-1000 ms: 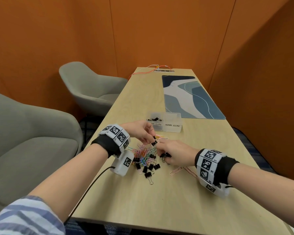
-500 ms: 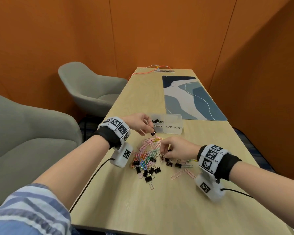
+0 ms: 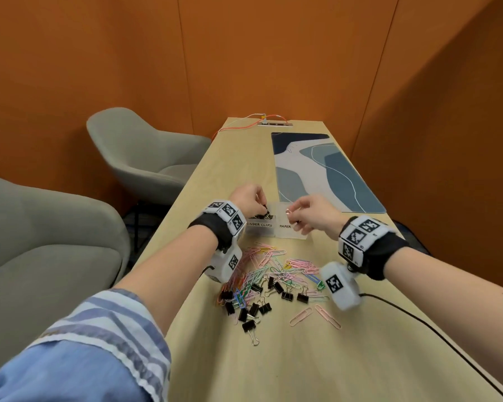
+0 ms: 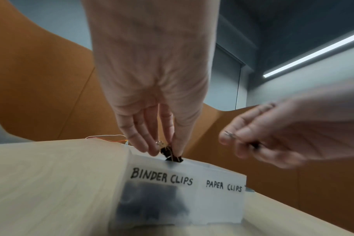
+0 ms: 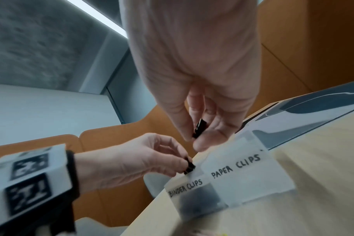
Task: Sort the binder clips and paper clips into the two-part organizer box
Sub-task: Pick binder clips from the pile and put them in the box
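Note:
A translucent two-part organizer box (image 3: 273, 230) (image 4: 212, 199) (image 5: 253, 175) stands mid-table, labelled BINDER CLIPS on the left and PAPER CLIPS on the right. My left hand (image 3: 251, 200) (image 4: 164, 151) pinches a black binder clip (image 4: 171, 154) (image 5: 189, 165) right over the rim of the left compartment, which holds several dark clips. My right hand (image 3: 299, 213) (image 5: 194, 140) hovers above the right compartment and pinches another black binder clip (image 5: 199, 128). A mixed pile of coloured paper clips (image 3: 276, 265) and black binder clips (image 3: 262, 300) lies nearer to me.
A blue patterned desk mat (image 3: 323, 172) lies behind the box. Two grey armchairs (image 3: 140, 158) stand to the left of the table. An orange cable and a power strip (image 3: 273, 123) sit at the far end. A black cable (image 3: 418, 320) trails from my right wrist.
Both hands have lifted from the pile and moved away from me to the box, each carrying a binder clip. The left hand now sits at the left compartment's rim.

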The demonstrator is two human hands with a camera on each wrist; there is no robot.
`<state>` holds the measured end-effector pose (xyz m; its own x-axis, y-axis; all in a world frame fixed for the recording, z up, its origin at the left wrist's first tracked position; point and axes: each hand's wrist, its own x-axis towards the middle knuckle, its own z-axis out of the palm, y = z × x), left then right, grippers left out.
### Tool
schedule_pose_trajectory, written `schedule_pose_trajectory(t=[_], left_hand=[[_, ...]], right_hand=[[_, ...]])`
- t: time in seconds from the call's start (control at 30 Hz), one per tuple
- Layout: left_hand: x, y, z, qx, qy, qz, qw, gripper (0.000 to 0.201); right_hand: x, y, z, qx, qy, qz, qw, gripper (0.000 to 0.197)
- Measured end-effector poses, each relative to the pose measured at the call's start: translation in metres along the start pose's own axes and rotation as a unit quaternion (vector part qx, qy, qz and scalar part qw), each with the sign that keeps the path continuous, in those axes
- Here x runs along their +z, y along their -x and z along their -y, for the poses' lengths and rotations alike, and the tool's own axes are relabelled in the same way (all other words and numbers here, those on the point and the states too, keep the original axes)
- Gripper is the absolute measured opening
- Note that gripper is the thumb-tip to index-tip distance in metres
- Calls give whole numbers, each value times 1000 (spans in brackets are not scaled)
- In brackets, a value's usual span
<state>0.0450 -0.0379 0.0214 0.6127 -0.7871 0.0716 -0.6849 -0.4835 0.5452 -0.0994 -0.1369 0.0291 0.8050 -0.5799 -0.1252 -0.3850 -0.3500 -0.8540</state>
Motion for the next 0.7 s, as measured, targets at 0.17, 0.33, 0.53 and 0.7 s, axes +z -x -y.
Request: schedule_pose_trajectory(t=[0.17,0.33,0.53,0.7], left_hand=[[4,0,5,13,-68,20,997,19],[-7,19,16,18,-96,-8,995,17],[-3,64,-3,91,-89,230,965,11],[19,77,-22,129,-104,307,937,34]], right_hand=[[19,-38,15,7,31,-35,999,18],[32,-53,25,4,44,-40,998,25],[17,-28,22,-47,113,-9,992,37],[-1,34,9,-35,304,100,947,25]])
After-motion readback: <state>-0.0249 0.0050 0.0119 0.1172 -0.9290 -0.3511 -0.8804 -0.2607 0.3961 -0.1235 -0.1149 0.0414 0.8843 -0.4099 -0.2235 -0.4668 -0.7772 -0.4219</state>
